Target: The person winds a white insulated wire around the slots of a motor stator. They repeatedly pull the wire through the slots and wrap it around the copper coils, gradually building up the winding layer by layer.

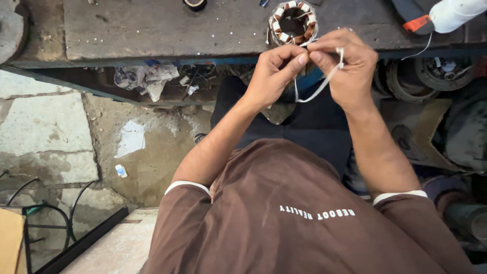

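My left hand [274, 72] and my right hand [343, 66] meet in front of me, both pinching a thin white strip [318, 87] that loops down between them. One end of the strip wraps around a finger of my right hand. Just beyond the fingertips, a round motor stator [292, 23] with copper windings and white insulation pieces sits near the front edge of a worn bench [152, 30]. A white strand runs from the stator towards my fingers.
A white cylindrical thing with an orange part [446, 15] lies at the bench's far right. Crumpled rags [144, 78] and scraps lie under the bench. Round metal parts [431, 76] are stacked at right. Stone floor and black cables [45, 213] are at left.
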